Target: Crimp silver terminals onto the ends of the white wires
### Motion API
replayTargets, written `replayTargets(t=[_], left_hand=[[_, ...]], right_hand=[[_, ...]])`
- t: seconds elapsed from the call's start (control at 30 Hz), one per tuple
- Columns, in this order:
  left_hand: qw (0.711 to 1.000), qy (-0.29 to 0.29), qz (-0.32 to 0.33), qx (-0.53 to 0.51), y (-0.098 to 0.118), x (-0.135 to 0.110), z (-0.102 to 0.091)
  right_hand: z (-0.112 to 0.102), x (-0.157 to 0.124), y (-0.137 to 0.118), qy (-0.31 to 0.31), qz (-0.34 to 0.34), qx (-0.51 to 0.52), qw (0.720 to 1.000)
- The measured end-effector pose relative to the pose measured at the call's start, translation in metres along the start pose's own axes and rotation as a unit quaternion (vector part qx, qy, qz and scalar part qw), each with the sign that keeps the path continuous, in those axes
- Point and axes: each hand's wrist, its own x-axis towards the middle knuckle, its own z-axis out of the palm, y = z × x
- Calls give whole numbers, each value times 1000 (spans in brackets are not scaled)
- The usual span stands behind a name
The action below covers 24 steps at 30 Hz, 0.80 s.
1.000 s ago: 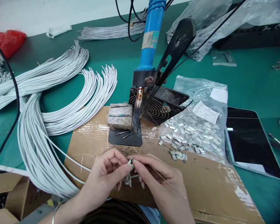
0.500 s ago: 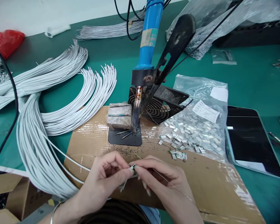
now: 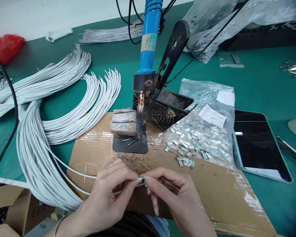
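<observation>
My left hand [image 3: 115, 189] is closed in a pinch on the end of a white cable [image 3: 139, 179], its fingertips almost touching those of the right. Opposite it, my right hand [image 3: 172, 194] pinches a small metal connector [image 3: 143, 180] with a dark green part, mostly covered by the fingers. A thin solder wire [image 3: 171, 185] passes through the right hand, and its free tip sticks out above the fingers. Two white cables run from the bundle [image 3: 37, 154] toward the left hand. Both hands are over the cardboard sheet [image 3: 224, 191].
A blue soldering iron [image 3: 149, 42] points down in its black stand [image 3: 174, 49], with a small fan [image 3: 162, 113] behind. Loose connectors [image 3: 186, 162] lie beside a clear bag [image 3: 202, 131] of connectors. A phone [image 3: 259, 144] lies right; an open carton [image 3: 19, 207] stands lower left.
The left fingers have shifted, and the white cable end now shows between the hands. Small parts hanging below the fingers are less visible. The whole view has moved slightly.
</observation>
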Motion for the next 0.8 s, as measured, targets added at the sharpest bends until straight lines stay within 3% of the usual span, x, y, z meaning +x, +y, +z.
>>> replayTargets(t=[0.17, 0.27, 0.33, 0.4, 0.53, 0.67, 0.8], left_hand=[[991, 13, 125, 53, -9, 3, 0], [990, 4, 140, 36, -13, 1, -1], [997, 1, 72, 0, -12, -1, -2], [999, 0, -33, -33, -9, -4, -1], [972, 26, -192, -131, -5, -6, 4], [933, 73, -260, -240, -3, -4, 5], [917, 74, -277, -277, 0, -2, 3]], right_hand=[[-2, 0, 3, -2, 8, 20, 1000], [-8, 3, 7, -64, 42, 55, 996], [-8, 4, 8, -90, 65, 78, 991], [-6, 5, 7, -78, 67, 90, 991], [-2, 7, 9, -32, 32, 90, 995], [-2, 10, 16, 6, -12, 66, 998], [7, 6, 15, 57, -57, 23, 997]])
